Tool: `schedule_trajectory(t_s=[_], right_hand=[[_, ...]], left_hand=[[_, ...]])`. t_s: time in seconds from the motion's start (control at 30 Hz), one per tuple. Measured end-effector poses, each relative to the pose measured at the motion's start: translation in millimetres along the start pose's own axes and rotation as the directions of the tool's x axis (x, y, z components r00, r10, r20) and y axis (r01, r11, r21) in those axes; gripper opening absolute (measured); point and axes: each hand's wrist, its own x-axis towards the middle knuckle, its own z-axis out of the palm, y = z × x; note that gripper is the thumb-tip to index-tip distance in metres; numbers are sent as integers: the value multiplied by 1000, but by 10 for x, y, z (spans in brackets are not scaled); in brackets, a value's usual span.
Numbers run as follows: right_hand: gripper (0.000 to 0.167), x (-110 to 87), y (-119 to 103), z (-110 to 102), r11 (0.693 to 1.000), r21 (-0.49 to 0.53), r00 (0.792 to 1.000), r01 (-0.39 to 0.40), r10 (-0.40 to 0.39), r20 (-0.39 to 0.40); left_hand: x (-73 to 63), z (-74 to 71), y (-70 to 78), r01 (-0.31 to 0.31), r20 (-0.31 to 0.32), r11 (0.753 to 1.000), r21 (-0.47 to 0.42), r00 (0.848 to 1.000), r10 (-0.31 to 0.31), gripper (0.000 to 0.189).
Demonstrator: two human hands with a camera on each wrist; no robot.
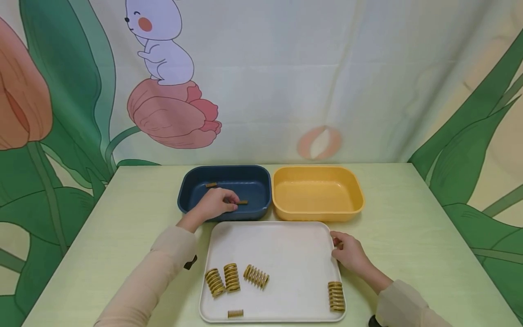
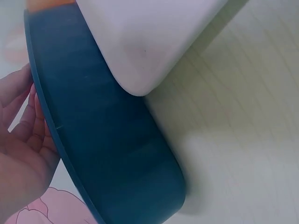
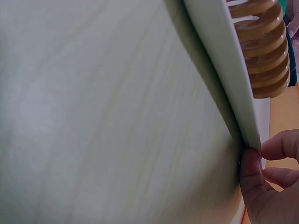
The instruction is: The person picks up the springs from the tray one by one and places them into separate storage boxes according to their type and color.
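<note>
My left hand (image 1: 216,203) reaches into the dark blue bin (image 1: 224,170), pinching a small brass-coloured coil spring (image 1: 243,202) that sticks out past the fingertips. In the left wrist view the bin's wall hides those fingertips. Another small spring (image 1: 211,185) lies towards the back of the same bin. With thumb outside and fingers over the rim, my right hand (image 1: 350,252) grips the right edge of the white tray (image 1: 282,254). Near that hand a large gold spring (image 1: 336,296) stands out at the tray's right side, also seen as thick coils (image 3: 266,56) in the right wrist view.
Three large springs, one of them this tilted one (image 1: 256,276), lie on the tray's left half. A small spring (image 1: 235,314) is at its front edge. A yellow bin (image 1: 318,215) stands beside the blue one, behind the tray. A printed curtain (image 1: 261,91) hangs behind the table.
</note>
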Motion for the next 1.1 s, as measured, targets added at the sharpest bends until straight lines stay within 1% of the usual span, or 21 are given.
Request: schedule_trajectory(t_s=[0.13, 0.27, 0.4, 0.67, 0.97, 1.1], right_hand=[[49, -4, 3, 2, 1000, 1, 1000, -5, 5, 1], [50, -11, -5, -5, 1000, 5, 1000, -8, 8, 1], [50, -16, -16, -10, 1000, 7, 1000, -14, 14, 1], [50, -18, -19, -8, 1000, 10, 1000, -3, 3, 0], [50, -13, -4, 0, 1000, 6, 1000, 13, -13, -12], [50, -14, -5, -1, 1000, 7, 1000, 17, -17, -13]], left_hand=[[-50, -6, 20, -3, 5, 1000, -20, 1000, 3, 18], [-102, -23, 40, 8, 9, 999, -43, 1000, -8, 18], [-139, -31, 42, 17, 0, 999, -47, 1000, -17, 19], [-214, -65, 70, -21, -39, 998, -51, 999, 19, 17], [-287, -60, 66, -26, -40, 997, -72, 999, 24, 18], [-322, -52, 59, -16, -45, 997, -73, 999, 13, 17]])
